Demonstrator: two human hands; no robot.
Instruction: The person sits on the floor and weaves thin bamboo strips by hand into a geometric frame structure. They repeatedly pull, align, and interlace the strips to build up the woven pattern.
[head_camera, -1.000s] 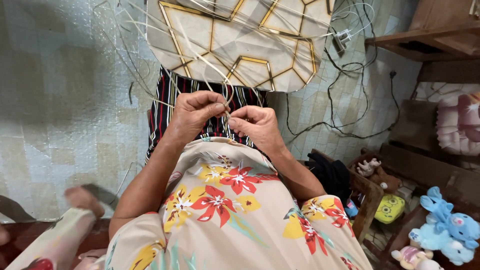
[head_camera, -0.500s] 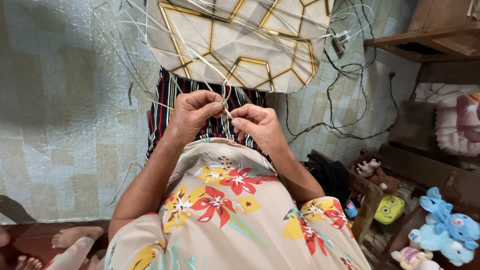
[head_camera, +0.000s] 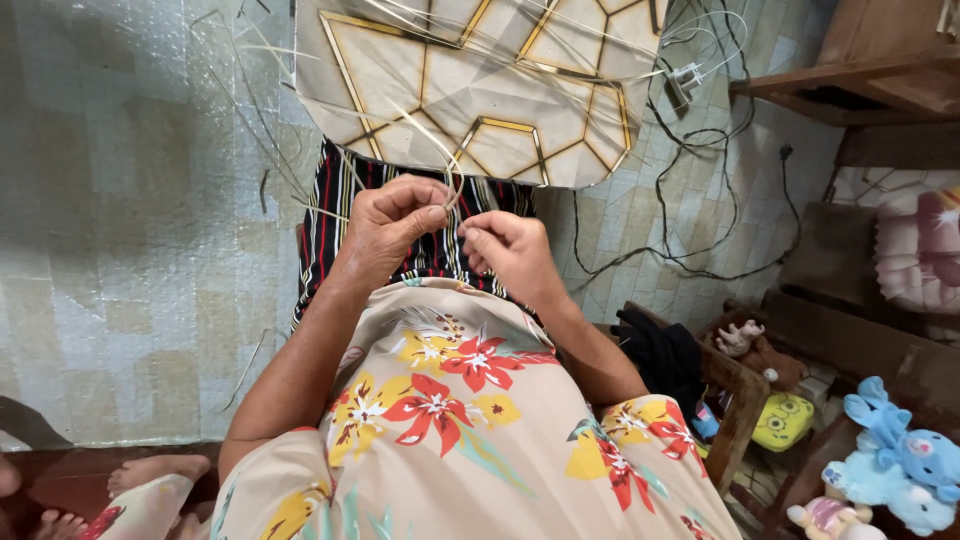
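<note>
We see the left hand (head_camera: 392, 222) pinching a thin pale straw strand (head_camera: 452, 190) between closed fingertips, the right hand (head_camera: 512, 252) loosely curled just beside it, above the striped dark cloth (head_camera: 330, 215).

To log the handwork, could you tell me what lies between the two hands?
A thin pale strand crosses the small gap between left hand and right hand, head view.

Cream dress (head_camera: 450, 420) with red and yellow flowers; black cloth (head_camera: 340, 215) striped red and white; pale panel (head_camera: 480, 90) lined gold; blue plush toy (head_camera: 900, 465) lower right.
</note>
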